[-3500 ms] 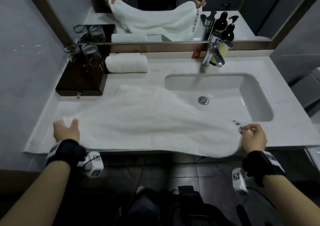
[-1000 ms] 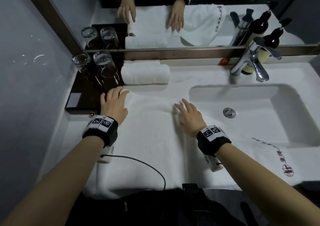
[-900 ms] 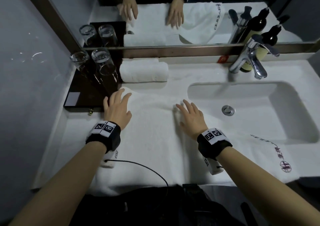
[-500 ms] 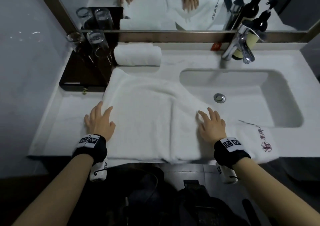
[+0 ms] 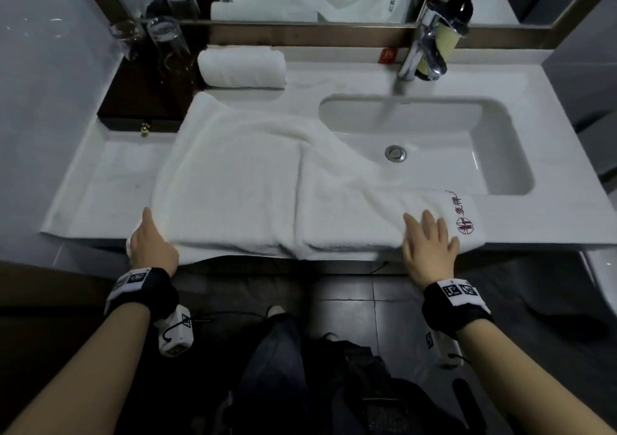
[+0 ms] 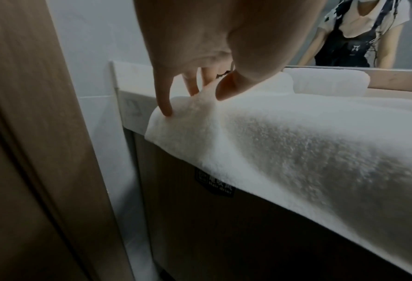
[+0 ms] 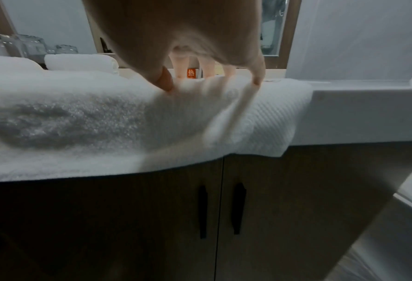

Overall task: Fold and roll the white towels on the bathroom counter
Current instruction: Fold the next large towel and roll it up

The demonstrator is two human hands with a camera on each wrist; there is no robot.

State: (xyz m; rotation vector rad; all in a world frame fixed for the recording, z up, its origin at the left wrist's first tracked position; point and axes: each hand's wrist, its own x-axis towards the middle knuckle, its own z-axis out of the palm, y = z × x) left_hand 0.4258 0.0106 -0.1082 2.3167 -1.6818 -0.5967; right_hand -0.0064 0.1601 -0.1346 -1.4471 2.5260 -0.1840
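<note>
A white towel [image 5: 253,180], folded lengthwise, lies across the counter [image 5: 110,180]. Its right part sags over the sink rim, its red-logo end [image 5: 464,220] lies at the front right, and its near edge hangs over the front. My left hand [image 5: 150,234] is at the near-left corner; in the left wrist view the thumb sits on top and the fingers tuck behind the raised corner [image 6: 176,117], so it pinches the corner. My right hand [image 5: 430,231] lies flat, fingers spread, beside the logo. A rolled white towel [image 5: 242,67] rests at the back.
A sink [image 5: 434,140] with a chrome faucet [image 5: 420,47] fills the right half of the counter. Two upturned glasses [image 5: 163,33] stand on a dark tray [image 5: 143,94] at the back left. A mirror runs along the back. Cabinet doors [image 7: 200,209] are below the counter.
The spread towel was folded over. Both hands then slid across it from the far edge to the near edge, the right also moving toward the logo end. The left now takes the corner.
</note>
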